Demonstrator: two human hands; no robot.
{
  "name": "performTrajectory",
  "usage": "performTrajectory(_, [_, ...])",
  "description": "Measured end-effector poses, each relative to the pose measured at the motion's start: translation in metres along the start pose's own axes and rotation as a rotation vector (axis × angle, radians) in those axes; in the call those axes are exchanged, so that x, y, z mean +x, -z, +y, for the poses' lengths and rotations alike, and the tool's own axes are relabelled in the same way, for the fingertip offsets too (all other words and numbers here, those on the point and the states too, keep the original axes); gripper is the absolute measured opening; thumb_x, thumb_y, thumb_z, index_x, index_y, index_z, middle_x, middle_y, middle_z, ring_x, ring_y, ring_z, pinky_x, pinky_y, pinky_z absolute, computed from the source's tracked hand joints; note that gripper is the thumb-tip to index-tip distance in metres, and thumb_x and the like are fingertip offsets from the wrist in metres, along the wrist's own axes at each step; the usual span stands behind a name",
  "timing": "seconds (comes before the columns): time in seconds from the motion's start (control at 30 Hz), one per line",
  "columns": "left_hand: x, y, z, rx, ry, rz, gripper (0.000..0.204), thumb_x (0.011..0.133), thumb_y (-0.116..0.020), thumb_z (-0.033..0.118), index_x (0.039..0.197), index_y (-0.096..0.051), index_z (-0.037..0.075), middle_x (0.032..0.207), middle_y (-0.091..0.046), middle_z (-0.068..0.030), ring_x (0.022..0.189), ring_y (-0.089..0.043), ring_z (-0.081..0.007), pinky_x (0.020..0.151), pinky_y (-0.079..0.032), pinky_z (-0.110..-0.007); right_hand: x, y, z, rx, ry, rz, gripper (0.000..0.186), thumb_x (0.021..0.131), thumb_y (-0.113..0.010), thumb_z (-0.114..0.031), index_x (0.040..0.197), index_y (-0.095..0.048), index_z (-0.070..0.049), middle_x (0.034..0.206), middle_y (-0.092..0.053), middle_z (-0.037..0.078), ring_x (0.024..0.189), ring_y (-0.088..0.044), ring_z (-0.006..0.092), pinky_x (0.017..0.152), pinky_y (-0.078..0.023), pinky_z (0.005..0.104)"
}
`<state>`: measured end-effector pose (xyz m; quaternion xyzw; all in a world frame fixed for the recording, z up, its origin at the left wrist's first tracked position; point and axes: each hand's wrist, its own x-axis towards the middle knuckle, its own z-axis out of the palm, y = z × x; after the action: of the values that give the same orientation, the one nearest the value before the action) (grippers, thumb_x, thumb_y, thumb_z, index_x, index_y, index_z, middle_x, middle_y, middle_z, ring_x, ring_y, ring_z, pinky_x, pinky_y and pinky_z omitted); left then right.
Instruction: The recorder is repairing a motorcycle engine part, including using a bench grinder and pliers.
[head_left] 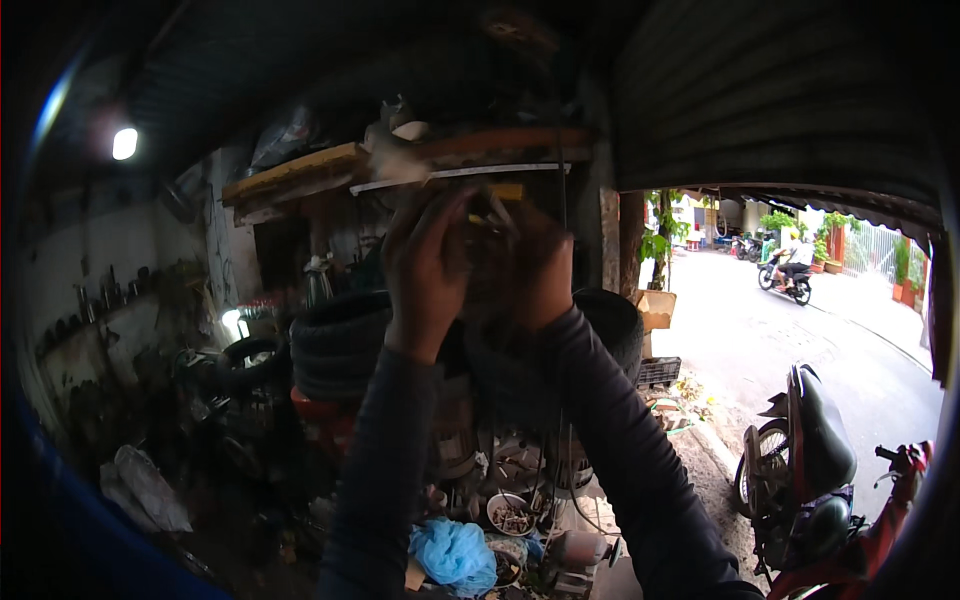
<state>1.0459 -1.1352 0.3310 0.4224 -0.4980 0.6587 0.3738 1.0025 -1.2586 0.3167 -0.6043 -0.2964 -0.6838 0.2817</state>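
Note:
Both my arms reach up and forward, with the hands raised close together at mid-height. My left hand has its fingers curled inward around something small. A thin pale strip shows between the two hands; its kind is too dark and blurred to tell. Facing it, my right hand is bent in toward the same spot, its fingers partly smeared and in shadow. Behind the hands runs a wooden shelf with a white edge strip below. Stacked black tires stand behind and below my left wrist.
More tires stand behind my right forearm. Below lie a blue plastic bag, a bowl of small parts and a motor-like machine. A parked motorbike stands at the right; a rider on another motorbike is on the street.

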Motion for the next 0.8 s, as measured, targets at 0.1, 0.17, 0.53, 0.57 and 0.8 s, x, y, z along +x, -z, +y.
performTrajectory(0.1, [0.046,-0.025,-0.001,-0.052,-0.106,0.008,0.024,0.087,-0.056,-0.003,0.109,-0.061,0.004,0.093,-0.067,-0.0131,0.088,-0.067,-0.0284,0.073,-0.053,-0.035,0.027,0.005,0.027,-0.006,-0.007,0.15,0.02,0.084,-0.069,-0.013,0.096,-0.07,0.002,0.078,-0.069,0.015,0.069,-0.068,0.018,0.061,-0.05,0.0306])
performTrajectory(0.17, [0.06,-0.044,-0.002,-0.283,0.073,-0.039,0.022,0.089,-0.058,0.001,0.11,-0.056,0.005,0.09,-0.068,-0.0098,0.085,-0.069,-0.0223,0.069,-0.053,-0.032,0.042,0.02,0.031,0.15,-0.152,0.256,0.018,0.087,-0.067,-0.015,0.089,-0.07,0.002,0.067,-0.067,0.01,0.06,-0.062,0.0106,0.056,-0.046,0.0281])
performTrajectory(0.53, [0.148,-0.124,-0.067,-0.487,0.107,0.044,0.041,0.084,-0.064,0.011,0.123,-0.052,0.008,0.12,-0.058,-0.0126,0.108,-0.06,-0.0272,0.085,-0.05,-0.04,0.063,0.084,0.036,0.054,-0.297,0.225,0.021,0.089,-0.063,-0.015,0.1,-0.072,0.001,0.074,-0.067,0.002,0.065,-0.056,0.0049,0.058,-0.043,0.0234])
performTrajectory(0.57, [0.158,-0.127,-0.074,-0.271,-0.111,0.075,0.032,0.085,-0.061,0.007,0.116,-0.057,0.008,0.123,-0.056,-0.0139,0.106,-0.059,-0.0319,0.086,-0.05,-0.042,0.068,0.085,0.036,0.05,-0.303,0.202,0.021,0.089,-0.063,-0.016,0.097,-0.072,0.001,0.072,-0.066,0.002,0.063,-0.055,0.0055,0.058,-0.042,0.0241])
performTrajectory(0.8, [0.198,-0.126,-0.036,-0.805,0.248,-0.208,0.097,0.084,-0.058,0.064,0.152,-0.019,0.007,0.158,-0.019,-0.0145,0.146,-0.016,-0.0327,0.117,-0.015,-0.047,0.078,0.108,0.029,0.182,-0.458,0.162,0.018,0.088,-0.064,-0.016,0.085,-0.07,0.0,0.071,-0.063,0.001,0.064,-0.051,0.0073,0.061,-0.04,0.0262])
